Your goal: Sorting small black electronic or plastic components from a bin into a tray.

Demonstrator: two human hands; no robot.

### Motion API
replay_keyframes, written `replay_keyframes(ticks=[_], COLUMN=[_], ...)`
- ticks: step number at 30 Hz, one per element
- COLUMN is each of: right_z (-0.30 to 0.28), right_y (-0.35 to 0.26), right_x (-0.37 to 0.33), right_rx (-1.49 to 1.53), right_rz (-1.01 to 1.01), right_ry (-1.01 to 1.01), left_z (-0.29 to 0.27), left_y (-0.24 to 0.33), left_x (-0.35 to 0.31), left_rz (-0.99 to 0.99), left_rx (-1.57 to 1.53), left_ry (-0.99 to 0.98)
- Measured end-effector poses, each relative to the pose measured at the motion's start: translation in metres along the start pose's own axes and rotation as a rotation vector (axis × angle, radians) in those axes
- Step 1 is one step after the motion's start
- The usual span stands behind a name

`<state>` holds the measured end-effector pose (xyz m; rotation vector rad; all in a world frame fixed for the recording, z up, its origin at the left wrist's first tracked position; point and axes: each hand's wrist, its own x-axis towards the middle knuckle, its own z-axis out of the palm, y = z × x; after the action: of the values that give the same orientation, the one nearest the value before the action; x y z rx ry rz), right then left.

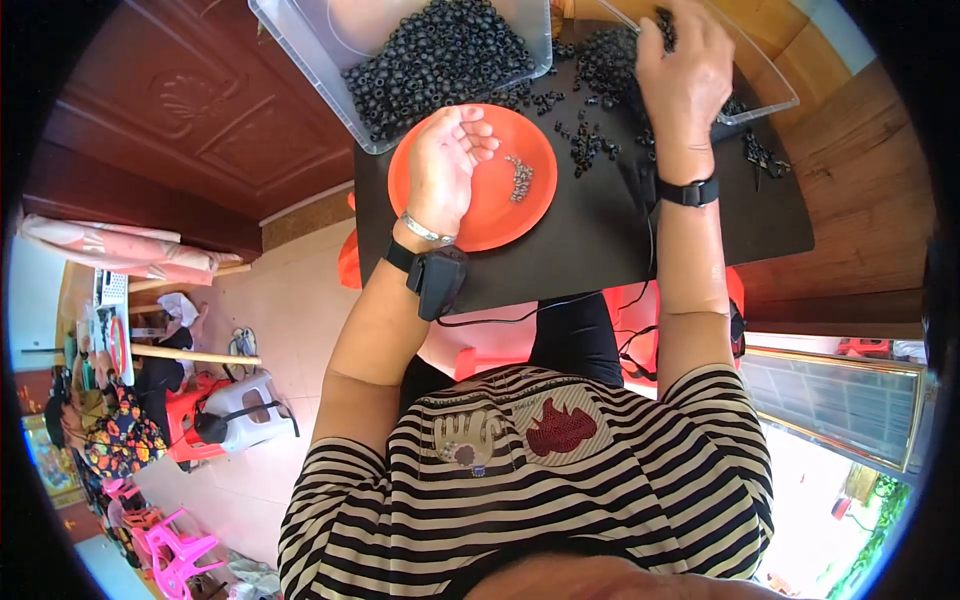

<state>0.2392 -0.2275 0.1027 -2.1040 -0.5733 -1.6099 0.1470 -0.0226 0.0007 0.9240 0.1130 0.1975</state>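
My left hand (pixel 445 165) hovers over the left side of an orange plate (pixel 525 215). Its palm faces inward with the fingers loosely bent and apart, and nothing shows in it. On the plate lies a small cluster of tiny silvery pieces (pixel 521 180), right of that hand. My right hand (pixel 688 75) reaches to the far right, over a clear plastic container (pixel 775 85) and many small black ring-shaped parts (pixel 605 65). Its thumb stands apart from the fingers. The fingertips run to the picture's top edge, so they are partly hidden.
A clear bin (pixel 340 100) heaped with black ring-shaped parts (pixel 440 65) stands behind the plate. More black parts (pixel 590 145) lie scattered on the dark table (pixel 600 230). A black cable (pixel 500 320) runs from my left wrist device. Pink stools (pixel 180 550) stand at the lower left.
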Motion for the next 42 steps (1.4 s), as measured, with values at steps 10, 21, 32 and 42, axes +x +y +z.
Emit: replay_keyframes(ticks=[10, 21, 32, 42], right_z=[0.047, 0.086, 0.095, 0.077], right_y=[0.015, 0.028, 0.029, 0.046], right_x=[-0.042, -0.087, -0.089, -0.079], right_rx=[0.317, 0.364, 0.332, 0.295], right_rz=[-0.063, -0.151, -0.071, -0.048], right_ry=[-0.416, -0.966, -1.032, -1.103], left_z=[0.000, 0.003, 0.004, 0.007], left_y=[-0.001, -0.001, -0.003, 0.000], left_x=[0.000, -0.003, -0.001, -0.003], left_rz=[-0.001, -0.025, -0.051, -0.050], left_rx=[0.004, 0.001, 0.026, 0.041], left_ry=[0.013, -0.014, -0.014, 0.006])
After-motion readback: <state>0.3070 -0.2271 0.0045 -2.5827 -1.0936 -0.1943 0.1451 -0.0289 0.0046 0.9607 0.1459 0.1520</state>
